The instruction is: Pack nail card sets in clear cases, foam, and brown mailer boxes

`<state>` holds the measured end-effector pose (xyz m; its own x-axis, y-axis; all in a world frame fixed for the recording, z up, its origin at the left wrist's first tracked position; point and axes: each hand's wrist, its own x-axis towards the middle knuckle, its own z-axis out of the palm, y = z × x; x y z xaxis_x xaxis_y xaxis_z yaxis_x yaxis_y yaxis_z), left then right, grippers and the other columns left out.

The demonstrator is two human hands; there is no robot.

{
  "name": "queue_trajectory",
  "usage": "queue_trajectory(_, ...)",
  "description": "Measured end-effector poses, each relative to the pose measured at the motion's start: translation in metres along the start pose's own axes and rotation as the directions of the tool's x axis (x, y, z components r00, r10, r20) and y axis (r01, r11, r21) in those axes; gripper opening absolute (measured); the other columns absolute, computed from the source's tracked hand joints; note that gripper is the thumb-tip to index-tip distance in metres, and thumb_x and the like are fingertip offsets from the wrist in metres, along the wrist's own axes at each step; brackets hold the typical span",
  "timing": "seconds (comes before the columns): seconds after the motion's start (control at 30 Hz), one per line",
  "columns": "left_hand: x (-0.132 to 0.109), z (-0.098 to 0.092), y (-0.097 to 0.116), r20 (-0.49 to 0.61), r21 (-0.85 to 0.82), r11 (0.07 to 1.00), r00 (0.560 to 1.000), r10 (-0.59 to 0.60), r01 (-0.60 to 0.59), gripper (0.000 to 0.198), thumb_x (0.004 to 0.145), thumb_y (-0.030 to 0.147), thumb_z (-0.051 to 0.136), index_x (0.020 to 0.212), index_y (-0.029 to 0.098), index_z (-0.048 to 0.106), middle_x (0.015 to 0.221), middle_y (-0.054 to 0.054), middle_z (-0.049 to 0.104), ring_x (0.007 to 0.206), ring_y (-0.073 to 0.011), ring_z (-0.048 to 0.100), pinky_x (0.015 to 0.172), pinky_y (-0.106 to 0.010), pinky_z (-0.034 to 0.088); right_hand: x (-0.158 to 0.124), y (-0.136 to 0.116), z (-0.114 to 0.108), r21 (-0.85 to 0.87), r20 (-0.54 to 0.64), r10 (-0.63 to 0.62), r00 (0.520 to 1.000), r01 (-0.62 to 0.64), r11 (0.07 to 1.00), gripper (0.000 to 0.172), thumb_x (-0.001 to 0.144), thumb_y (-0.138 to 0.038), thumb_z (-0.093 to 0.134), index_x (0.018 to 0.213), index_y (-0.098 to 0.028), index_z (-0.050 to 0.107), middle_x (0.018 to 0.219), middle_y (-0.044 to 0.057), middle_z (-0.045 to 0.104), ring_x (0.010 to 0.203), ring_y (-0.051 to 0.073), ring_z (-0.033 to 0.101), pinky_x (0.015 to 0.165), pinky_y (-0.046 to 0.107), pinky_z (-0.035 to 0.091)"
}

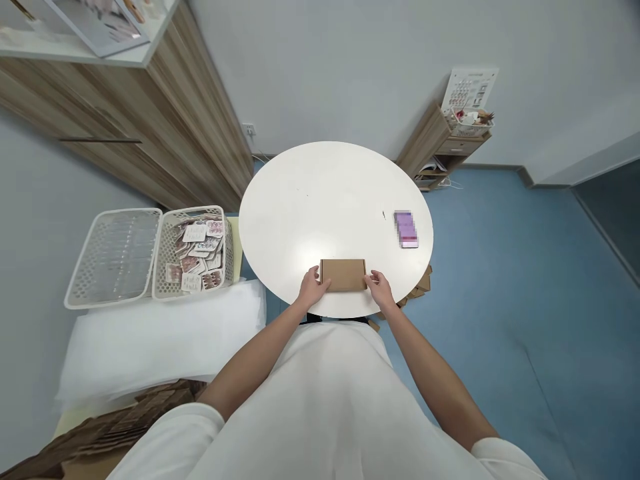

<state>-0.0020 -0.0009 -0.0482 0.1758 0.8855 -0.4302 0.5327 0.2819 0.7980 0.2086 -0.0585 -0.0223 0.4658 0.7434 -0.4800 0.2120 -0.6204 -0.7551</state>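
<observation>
A flat brown cardboard box with its lid closed lies near the front edge of the white round table. At its left end is my left hand, the thumb against the front corner and the fingers curled along the side. My right hand holds the opposite end, fingertips touching the corner. Between them the two hands grip the box, which rests level on the tabletop. What is inside the box is hidden.
A purple, pixelated thing lies at the table's right. White baskets stand at left, one full of small printed packets, another with clear plastic pieces. White sheets and flat brown cardboard lie nearer me. Cardboard boxes sit below the table.
</observation>
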Motion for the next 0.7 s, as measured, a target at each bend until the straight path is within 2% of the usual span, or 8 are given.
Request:
queue_trajectory(0.13,0.001,0.0,0.006,0.004,0.042,0.998,0.999,0.045,-0.045,0.059,0.07,0.028,0.06,0.124,0.018,0.039,0.105,-0.01,0.053,0.078,-0.0156,0.055,0.073,-0.03,0.044,0.01,-0.005,0.002,0.001,0.142,-0.047,0.989,0.048,0.999,0.054,0.07,-0.046,0.052,0.116,-0.019,0.05,0.109,0.007,0.056,0.09,0.016,0.055,0.078,0.027,0.041)
queue_trajectory(0.2,-0.001,0.003,0.01,-0.018,0.055,0.997,0.998,0.059,-0.058,0.057,0.069,0.024,0.059,0.123,0.019,0.041,0.101,-0.009,0.053,0.081,-0.0167,0.054,0.074,-0.03,0.044,0.012,-0.002,0.003,0.008,0.176,-0.07,0.982,0.07,0.998,0.054,0.069,-0.045,0.053,0.116,-0.019,0.05,0.107,0.007,0.055,0.084,0.015,0.055,0.076,0.028,0.042)
queue_trajectory(0.3,-0.006,0.015,0.022,-0.033,0.078,0.995,0.997,0.07,-0.067,0.055,0.07,0.023,0.057,0.124,0.021,0.041,0.098,-0.008,0.05,0.082,-0.0171,0.052,0.074,-0.031,0.045,0.01,0.008,-0.007,0.027,0.139,-0.083,0.987,0.08,0.996,0.058,0.068,-0.046,0.055,0.12,-0.021,0.047,0.108,0.006,0.051,0.077,0.013,0.053,0.075,0.029,0.043)
queue_trajectory(0.37,-0.011,0.03,0.035,-0.013,0.08,0.994,0.997,0.07,-0.069,0.058,0.071,0.025,0.056,0.126,0.023,0.038,0.1,-0.008,0.046,0.082,-0.0164,0.051,0.074,-0.031,0.045,0.007,0.019,-0.024,0.046,0.078,-0.098,0.992,0.094,0.994,0.058,0.068,-0.047,0.054,0.12,-0.023,0.047,0.109,0.006,0.049,0.076,0.013,0.051,0.077,0.03,0.043)
queue_trajectory(0.5,-0.018,0.081,0.073,0.101,0.066,0.99,0.988,0.116,-0.123,0.064,0.073,0.032,0.055,0.131,0.025,0.03,0.106,-0.008,0.04,0.087,-0.0157,0.051,0.072,-0.029,0.047,0.003,0.047,-0.08,0.083,-0.092,-0.126,0.988,0.134,0.988,0.056,0.07,-0.045,0.053,0.121,-0.022,0.047,0.105,0.006,0.048,0.08,0.015,0.049,0.08,0.032,0.043)
queue_trajectory(0.6,-0.02,0.133,0.103,0.227,0.056,0.98,0.959,0.172,-0.189,0.069,0.072,0.034,0.057,0.133,0.022,0.026,0.113,-0.01,0.038,0.093,-0.0171,0.049,0.071,-0.028,0.048,0.002,0.076,-0.127,0.123,-0.252,-0.107,0.962,0.142,0.982,0.057,0.071,-0.044,0.052,0.122,-0.019,0.046,0.105,0.009,0.048,0.085,0.016,0.049,0.079,0.031,0.043)
queue_trajectory(0.7,-0.017,0.186,0.126,0.329,0.037,0.975,0.923,0.197,-0.221,0.075,0.069,0.031,0.061,0.133,0.018,0.025,0.119,-0.013,0.036,0.098,-0.0192,0.048,0.074,-0.03,0.047,0.003,0.107,-0.17,0.168,-0.384,-0.034,0.923,0.106,0.98,0.057,0.072,-0.046,0.051,0.12,-0.017,0.045,0.109,0.01,0.048,0.085,0.017,0.049,0.077,0.031,0.044)
